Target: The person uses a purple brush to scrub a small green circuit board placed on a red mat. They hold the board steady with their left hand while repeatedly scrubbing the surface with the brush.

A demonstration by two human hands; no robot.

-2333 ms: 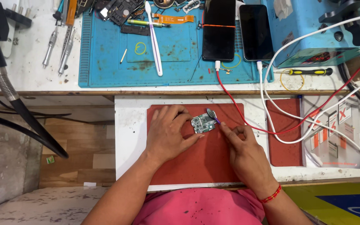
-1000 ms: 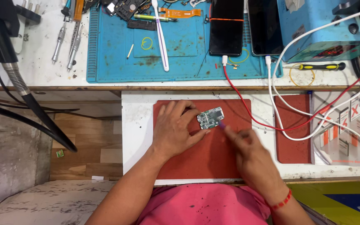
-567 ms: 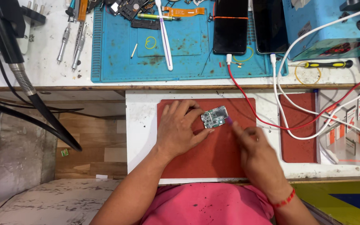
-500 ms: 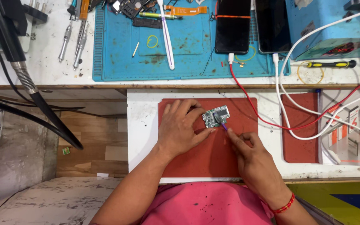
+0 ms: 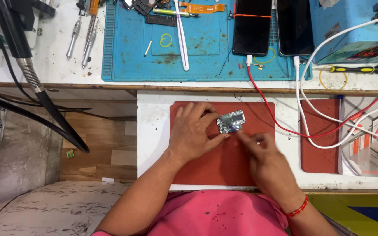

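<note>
A small green circuit board (image 5: 231, 121) lies on a red mat (image 5: 206, 161) on the pull-out shelf. My left hand (image 5: 194, 131) rests on the mat and pinches the board's left edge between thumb and fingers. My right hand (image 5: 265, 155) is just right of and below the board, fingers closed around a thin tool whose tip touches the board's lower right corner. The tool itself is mostly hidden by the fingers.
Two dark phones (image 5: 252, 25) lie on a blue work mat (image 5: 127, 48) behind, with a toothbrush (image 5: 181, 37), screwdrivers (image 5: 84, 37) and parts. Red and white cables (image 5: 311, 126) cross to the right. A second red mat (image 5: 319, 135) and a yellow-handled screwdriver (image 5: 356, 69) lie right.
My right hand drew back from the board, then came in again to its lower right corner. My left hand has kept hold of the board throughout.
</note>
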